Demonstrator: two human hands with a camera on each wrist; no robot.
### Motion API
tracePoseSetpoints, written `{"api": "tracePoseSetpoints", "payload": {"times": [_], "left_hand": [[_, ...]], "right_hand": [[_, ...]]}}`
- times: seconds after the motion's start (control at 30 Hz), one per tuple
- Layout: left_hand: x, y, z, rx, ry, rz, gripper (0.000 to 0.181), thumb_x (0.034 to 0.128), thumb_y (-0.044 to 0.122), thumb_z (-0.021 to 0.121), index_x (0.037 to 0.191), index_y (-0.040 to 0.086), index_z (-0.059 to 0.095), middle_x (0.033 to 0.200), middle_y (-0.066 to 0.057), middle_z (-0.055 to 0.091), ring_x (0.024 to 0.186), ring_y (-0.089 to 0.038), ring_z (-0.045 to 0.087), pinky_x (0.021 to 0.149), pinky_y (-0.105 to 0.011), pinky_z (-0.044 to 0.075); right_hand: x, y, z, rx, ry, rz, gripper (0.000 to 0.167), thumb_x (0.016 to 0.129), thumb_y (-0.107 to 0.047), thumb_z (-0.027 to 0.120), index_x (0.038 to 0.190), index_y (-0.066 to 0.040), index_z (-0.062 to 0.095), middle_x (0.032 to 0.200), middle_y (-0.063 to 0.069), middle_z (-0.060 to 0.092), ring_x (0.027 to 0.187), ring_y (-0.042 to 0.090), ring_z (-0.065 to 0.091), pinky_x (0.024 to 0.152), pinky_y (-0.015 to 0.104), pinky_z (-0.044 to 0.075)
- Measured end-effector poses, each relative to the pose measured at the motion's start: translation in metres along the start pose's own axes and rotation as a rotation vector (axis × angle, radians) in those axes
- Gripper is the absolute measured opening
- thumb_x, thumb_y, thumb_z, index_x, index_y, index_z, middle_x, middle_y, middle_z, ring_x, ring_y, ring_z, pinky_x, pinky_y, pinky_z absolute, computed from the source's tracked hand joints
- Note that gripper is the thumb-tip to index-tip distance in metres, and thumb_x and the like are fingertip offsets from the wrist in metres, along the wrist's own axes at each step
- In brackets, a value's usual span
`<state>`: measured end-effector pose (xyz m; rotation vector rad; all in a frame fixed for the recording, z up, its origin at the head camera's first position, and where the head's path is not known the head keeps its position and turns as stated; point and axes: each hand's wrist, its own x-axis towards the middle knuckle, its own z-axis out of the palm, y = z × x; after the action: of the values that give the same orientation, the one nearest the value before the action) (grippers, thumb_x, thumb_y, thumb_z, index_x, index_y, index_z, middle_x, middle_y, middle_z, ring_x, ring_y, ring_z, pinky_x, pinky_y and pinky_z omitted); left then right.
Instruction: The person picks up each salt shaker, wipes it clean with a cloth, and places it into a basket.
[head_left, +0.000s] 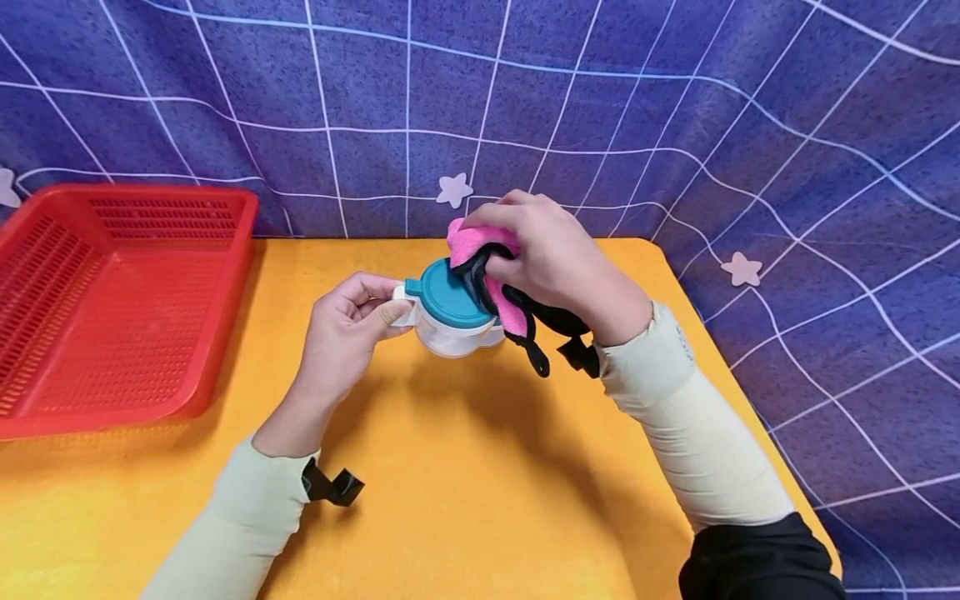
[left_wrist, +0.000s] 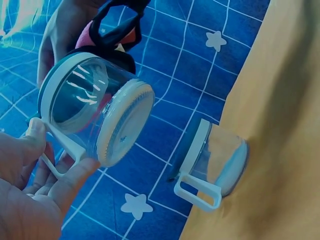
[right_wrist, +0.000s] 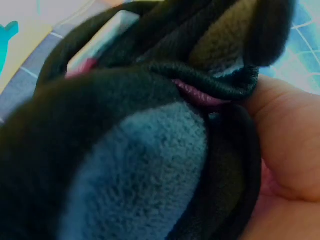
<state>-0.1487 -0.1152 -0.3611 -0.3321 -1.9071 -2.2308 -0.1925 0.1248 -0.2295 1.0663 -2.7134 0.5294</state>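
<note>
My left hand (head_left: 341,329) pinches the white handle (head_left: 402,307) of a clear seasoning jar with a teal lid (head_left: 444,293), holding it raised above the table. The jar's glass body (left_wrist: 82,95) and pale ribbed base (left_wrist: 127,125) show in the left wrist view. A pink and black cloth (head_left: 480,242) is bunched in my right hand (head_left: 551,258), lying over the lid's right side. Folds of the cloth (right_wrist: 140,160) fill most of the right wrist view and hide the jar there. A second handled jar (left_wrist: 227,155) stands on the table behind the held one.
A red plastic basket (head_left: 127,308) sits at the left on the yellow table (head_left: 450,500). Behind and along the right runs a blue gridded curtain (head_left: 375,100) with pale stars (head_left: 454,191). A black loop (head_left: 538,360) dangles from the cloth.
</note>
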Motion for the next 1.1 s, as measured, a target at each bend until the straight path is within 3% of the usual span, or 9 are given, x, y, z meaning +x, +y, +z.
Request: {"api": "tracePoseSetpoints", "payload": {"times": [0.4,0.73,1.1], "left_hand": [[-0.001,0.004,-0.004,-0.02,0.002,-0.016,0.02,0.0932,-0.004,0.073,0.112,0.001,0.07,0.103,-0.011,0.069,0.09,-0.019,0.071,0.077,-0.034,0.062],[-0.001,0.005,-0.006,-0.043,-0.009,-0.005,0.019,0.0938,-0.005,0.072,0.111,0.001,0.07,0.103,-0.011,0.07,0.089,-0.018,0.071,0.077,-0.036,0.062],[0.001,0.009,-0.009,-0.077,-0.008,0.019,0.02,0.0942,-0.007,0.07,0.112,0.002,0.07,0.102,-0.009,0.071,0.089,-0.017,0.072,0.076,-0.034,0.062]], "right_hand": [[-0.015,0.018,0.0,0.091,0.044,-0.024,0.034,0.088,-0.007,0.072,0.121,-0.013,0.073,0.104,0.003,0.068,0.094,0.021,0.054,0.078,0.038,0.044],[-0.03,0.023,0.003,0.217,0.04,0.043,0.038,0.085,-0.002,0.074,0.121,-0.015,0.074,0.107,0.002,0.067,0.093,0.018,0.055,0.075,0.034,0.048],[-0.045,0.026,0.004,0.256,0.073,0.023,0.035,0.088,-0.003,0.076,0.121,-0.013,0.074,0.103,0.001,0.068,0.087,0.019,0.055,0.073,0.034,0.046]]}}
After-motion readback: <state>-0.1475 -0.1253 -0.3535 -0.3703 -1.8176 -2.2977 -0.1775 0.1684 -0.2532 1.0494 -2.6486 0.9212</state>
